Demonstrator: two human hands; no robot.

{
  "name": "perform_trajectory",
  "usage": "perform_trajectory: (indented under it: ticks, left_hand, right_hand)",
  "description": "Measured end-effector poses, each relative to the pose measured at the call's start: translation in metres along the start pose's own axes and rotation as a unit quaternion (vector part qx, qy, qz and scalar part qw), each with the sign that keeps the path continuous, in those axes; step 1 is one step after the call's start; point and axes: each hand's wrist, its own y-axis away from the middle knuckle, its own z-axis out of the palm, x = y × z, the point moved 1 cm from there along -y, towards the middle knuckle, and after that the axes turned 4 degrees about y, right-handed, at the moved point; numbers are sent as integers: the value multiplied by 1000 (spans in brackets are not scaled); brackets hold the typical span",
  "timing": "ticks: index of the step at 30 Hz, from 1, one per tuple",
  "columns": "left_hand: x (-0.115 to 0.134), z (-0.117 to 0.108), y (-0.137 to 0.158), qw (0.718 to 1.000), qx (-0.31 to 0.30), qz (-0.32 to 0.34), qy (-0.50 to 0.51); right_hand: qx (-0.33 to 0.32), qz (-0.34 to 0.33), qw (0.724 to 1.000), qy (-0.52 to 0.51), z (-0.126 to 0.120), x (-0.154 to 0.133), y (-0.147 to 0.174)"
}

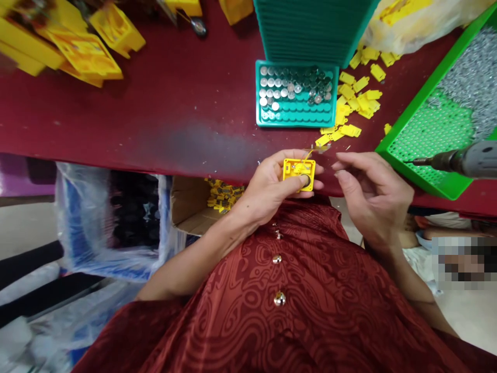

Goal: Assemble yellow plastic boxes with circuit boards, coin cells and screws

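My left hand (pixel 267 181) grips a small square yellow plastic case (pixel 287 181), its open side facing up and the thumb pressing inside. A dark round part shows by the thumb, and a thin yellow wire (pixel 309 154) rises from the case's top edge. To the right, apart from the case, is my right hand (pixel 375 194), thumb and forefinger brought close together; whether anything tiny sits between them I cannot make out. Beyond the hands lies a teal tray (pixel 297 124) with rows of round silver discs, and small yellow plates (pixel 351 130) are scattered beside it.
A stack of teal trays (pixel 310 31) stands behind. At right are a green perforated basket (pixel 423 140) of small metal pieces and a power screwdriver (pixel 462 159). Yellow housings (pixel 85 54) lie at far left. Below the table edge stand a cardboard box (pixel 188 207) and a plastic-lined crate (pixel 85 223).
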Motion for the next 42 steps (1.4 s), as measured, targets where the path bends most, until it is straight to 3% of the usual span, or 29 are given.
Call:
perform_trajectory:
  ticks: [3, 6, 9, 12, 16, 20, 24, 27, 33, 38, 42]
  left_hand:
    - [4, -1, 3, 999, -22, -18, 21]
    - [9, -3, 7, 995, -69, -38, 59]
    - [11, -5, 9, 984, -126, -79, 98]
    - [10, -8, 10, 974, -157, -106, 122]
    - [9, -12, 11, 983, -136, -75, 100]
    - [9, -16, 12, 989, -119, -49, 67]
    - [10, -18, 13, 978, -154, -77, 115]
    - [11, -20, 13, 969, -173, -107, 141]
    - [12, -23, 16, 965, -188, -118, 141]
    - [9, -22, 15, 989, -91, -62, 98]
    - [8, -23, 13, 997, -3, 0, 77]
  right_hand:
    - [5, 35, 999, -21, 1, 12, -1]
    - [-41, 69, 994, -81, 2, 25, -6]
    - [-85, 66, 986, -131, 4, 29, -14]
    - [-81, 39, 986, -139, 4, 22, -21]
    - [-76, 96, 980, -156, 0, 15, -26]
    - [-170, 153, 950, -211, -4, 16, -33]
    - [-227, 77, 945, -223, -2, 18, -38]
    - [-202, 13, 960, -194, 5, 21, -41]
    - [-156, -13, 978, -140, 17, 23, -47]
    - [-91, -31, 991, -93, 14, -3, -40]
    - [-77, -187, 979, -19, 12, -33, -31]
